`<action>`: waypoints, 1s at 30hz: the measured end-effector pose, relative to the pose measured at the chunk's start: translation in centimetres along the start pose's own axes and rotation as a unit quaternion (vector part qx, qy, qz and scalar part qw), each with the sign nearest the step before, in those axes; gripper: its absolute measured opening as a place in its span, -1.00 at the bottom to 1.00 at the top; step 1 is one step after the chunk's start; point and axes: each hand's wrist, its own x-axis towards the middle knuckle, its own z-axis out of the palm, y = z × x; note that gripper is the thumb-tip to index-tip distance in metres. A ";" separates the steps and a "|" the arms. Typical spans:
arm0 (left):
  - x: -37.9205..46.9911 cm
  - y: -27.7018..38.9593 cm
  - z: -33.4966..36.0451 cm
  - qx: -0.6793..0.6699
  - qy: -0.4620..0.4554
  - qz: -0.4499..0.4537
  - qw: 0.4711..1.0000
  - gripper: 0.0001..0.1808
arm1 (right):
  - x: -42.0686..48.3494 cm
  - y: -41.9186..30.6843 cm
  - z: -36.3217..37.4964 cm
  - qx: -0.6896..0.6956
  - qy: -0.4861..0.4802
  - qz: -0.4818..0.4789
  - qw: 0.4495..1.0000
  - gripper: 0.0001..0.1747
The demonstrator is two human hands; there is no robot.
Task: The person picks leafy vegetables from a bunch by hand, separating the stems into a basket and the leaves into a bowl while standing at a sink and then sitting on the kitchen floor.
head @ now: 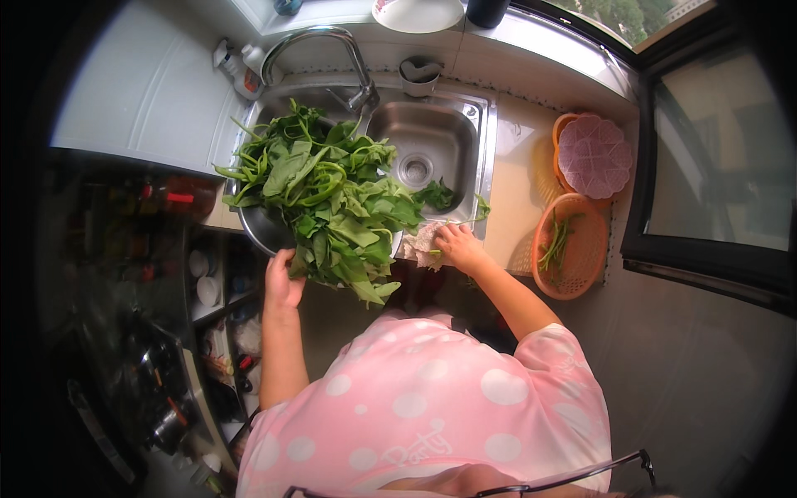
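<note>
A large heap of leafy green vegetables (336,193) with long stems covers most of a stainless steel bowl (264,230) over the left side of the sink. My left hand (284,280) is at the bowl's near rim, against the hanging leaves. Leaves hide some of its fingers, so what they grip is unclear. On the sink's front edge, my right hand (462,247) has its fingers curled on a bunched pale pink cloth (423,244). A thin green sprig (482,208) lies just beyond that hand, and a bit of stem shows at its fingertips.
Loose leaves (438,194) lie in the right sink basin (429,134). A chrome faucet (358,68) arches over the left basin. On the right counter, an orange basket (585,274) holds stems, near a pink scalloped tray (594,155). An open window (722,155) juts in. Spray bottle (240,71) stands left.
</note>
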 end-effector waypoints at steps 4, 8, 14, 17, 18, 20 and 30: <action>0.2 0.3 0.1 -0.009 -0.009 -0.005 1.000 -0.88 | 0.1 1.0 -1.1 -0.010 -0.067 0.004 0.998 -0.76; 0.6 0.3 -0.3 -0.008 -0.012 -0.005 1.000 -0.89 | 0.3 2.8 -3.0 0.116 -0.017 0.017 0.993 -0.82; 0.6 0.4 0.5 -0.013 -0.012 0.013 1.000 -0.89 | 2.2 7.3 -12.0 0.289 -0.177 0.157 0.928 -0.76; 1.0 0.1 0.2 -0.021 -0.002 0.024 0.999 -0.88 | 4.2 10.2 -13.2 0.219 -0.149 0.134 0.955 -0.69; 1.2 -0.2 -0.1 -0.025 0.000 0.027 0.999 -0.88 | 5.4 10.5 -13.9 0.217 -0.148 0.131 0.956 -0.69; 1.2 0.0 0.0 -0.026 0.012 0.032 0.999 -0.88 | 8.4 10.3 -14.8 0.125 -0.106 0.126 0.978 -0.69; -0.5 -0.1 0.6 -0.024 0.110 0.057 0.992 -0.91 | 15.6 9.6 10.6 0.061 -0.379 0.223 0.896 -0.41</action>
